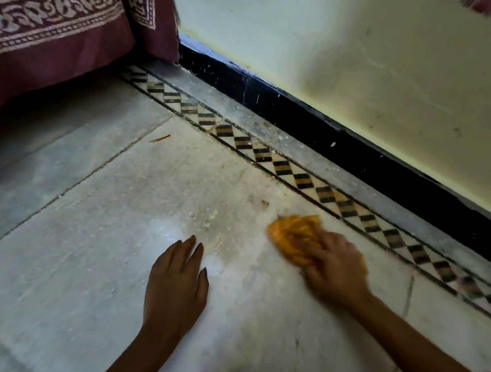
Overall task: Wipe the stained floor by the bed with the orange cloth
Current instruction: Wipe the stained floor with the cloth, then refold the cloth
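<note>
The right hand (335,263) holds the orange cloth (292,236), its fingers bent over the bunched fabric and pressing it down on the floor (84,253). The cloth sits just beside the patterned border strip (265,153) of dark and pale diamonds, and part of it sticks out ahead of the fingers (the hand itself is blurred, so the exact finger positions are hard to read). The left hand (175,279) lies flat on the pale stone, palm down, fingers straight and close together, holding nothing. Between the two hands and a little ahead of them spreads the stain (226,218), a greyish patch with pale crumbs scattered on it. A thin orange-brown streak (160,138) lies farther off, near a joint in the slabs. The bed (43,54), draped in a maroon cover with a white leaf border, fills the upper left. A black skirting (321,129) runs along the foot of the cream wall (345,50).
</note>
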Tool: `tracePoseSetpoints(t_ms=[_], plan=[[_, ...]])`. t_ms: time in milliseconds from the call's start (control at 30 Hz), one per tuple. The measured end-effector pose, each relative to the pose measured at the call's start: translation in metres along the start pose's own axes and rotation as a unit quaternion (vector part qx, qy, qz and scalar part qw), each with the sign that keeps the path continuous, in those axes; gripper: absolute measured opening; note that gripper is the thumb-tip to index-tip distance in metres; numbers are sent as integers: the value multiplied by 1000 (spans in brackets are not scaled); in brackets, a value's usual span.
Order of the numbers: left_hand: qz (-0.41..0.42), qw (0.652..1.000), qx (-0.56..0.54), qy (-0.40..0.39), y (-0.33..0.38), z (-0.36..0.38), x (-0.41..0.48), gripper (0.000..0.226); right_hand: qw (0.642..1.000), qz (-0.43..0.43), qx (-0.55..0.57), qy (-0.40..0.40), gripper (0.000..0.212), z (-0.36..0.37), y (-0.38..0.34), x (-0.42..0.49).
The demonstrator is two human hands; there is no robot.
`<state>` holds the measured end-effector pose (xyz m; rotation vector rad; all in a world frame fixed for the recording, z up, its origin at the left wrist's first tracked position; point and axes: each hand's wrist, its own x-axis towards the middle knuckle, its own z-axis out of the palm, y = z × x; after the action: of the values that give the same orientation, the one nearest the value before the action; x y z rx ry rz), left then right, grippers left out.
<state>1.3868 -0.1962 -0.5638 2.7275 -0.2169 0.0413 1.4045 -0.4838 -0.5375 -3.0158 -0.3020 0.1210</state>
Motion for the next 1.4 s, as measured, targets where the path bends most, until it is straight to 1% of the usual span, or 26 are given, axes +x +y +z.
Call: tracePoseSetpoints(t_ms=[67, 100, 133, 200, 267, 367, 467, 500, 533, 600, 700, 767, 833, 900, 967, 1000, 1067, 1100, 1133, 1167, 1200, 1233, 1267, 1333, 1367, 1400], plan=[[1, 1000, 4, -2, -2, -3, -6, 49, 994, 108, -26, -3, 54, -3, 33, 21], [1, 1000, 6, 1, -3, -4, -10, 49, 988, 155, -25, 0, 51, -6, 34, 42], [1, 1000, 8, 1, -4, -4, -13, 49, 982, 189, -23, 7, 48, -7, 28, 67], [1, 1000, 15, -3, -4, -5, -17, 49, 978, 207, -5, 0, 50, -9, -6, 110], [-2, 1000, 18, -5, -4, -6, -18, 49, 986, 163, 21, 16, 55, -3, -54, 130], [-15, 1000, 16, -1, -3, -10, -18, 49, 999, 33, 23, 23, 53, 6, -113, 100], [-22, 1000, 16, -4, -9, -14, -21, 48, 994, -105, 21, -10, 55, 5, -102, 41], [-25, 999, 22, -7, -13, -15, -23, 48, 992, -124, 30, -12, 58, 3, -87, 21], [-29, 999, 27, -6, -17, -17, -26, 48, 992, -122, 33, -12, 60, 2, -70, 4], [-38, 999, 31, -3, -24, -23, -32, 48, 999, -50, 6, -11, 61, 2, -32, -12], [-48, 998, 34, -8, -29, -32, -40, 48, 995, 90, -29, -21, 57, 0, -5, 16], [-52, 998, 25, -23, -30, -38, -44, 48, 990, 140, -17, -29, 57, -6, -22, 54], [-47, 998, 11, -36, -33, -38, -46, 48, 988, 147, 3, -42, 61, -10, -58, 85], [-58, 997, -30, -29, -36, -38, -45, 50, 995, 99, 13, -29, 54, -11, -102, 96], [-106, 990, -97, 3, -36, -43, -40, 50, 1000, -7, 19, -24, 50, -4, -139, 86], [-132, 983, -129, 17, -36, -46, -37, 54, 996, -75, 18, -44, 52, 1, -150, 77], [-166, 971, -163, 54, -39, -54, -30, 65, 973, -201, 55, -96, 56, 7, -155, 60], [-171, 970, -158, 66, -43, -59, -29, 68, 957, -232, 134, -114, 56, 5, -154, 54], [-166, 974, -144, 63, -46, -64, -26, 68, 934, -216, 264, -108, 51, -1, -151, 50], [-155, 978, -130, 49, -49, -67, -24, 66, 901, -153, 397, -82, 44, -7, -146, 50], [-142, 982, -123, 30, -52, -69, -24, 62, 878, -87, 468, -47, 38, -7, -141, 54], [-131, 983, -127, 5, -53, -69, -23, 58, 876, -26, 482, -26, 39, -11, -139, 58], [-125, 983, -133, -18, -52, -70, -23, 56, 896, 10, 443, -29, 48, -13, -138, 64], [-115, 982, -144, -50, -49, -71, -24, 53, 923, 46, 366, -108, 70, -13, -141, 79], [-109, 982, -146, -50, -46, -71, -25, 52, 929, 55, 335, -146, 75, -14, -148, 85], [-105, 982, -147, -45, -44, -71, -26, 51, 933, 57, 315, -162, 73, -14, -154, 90]])
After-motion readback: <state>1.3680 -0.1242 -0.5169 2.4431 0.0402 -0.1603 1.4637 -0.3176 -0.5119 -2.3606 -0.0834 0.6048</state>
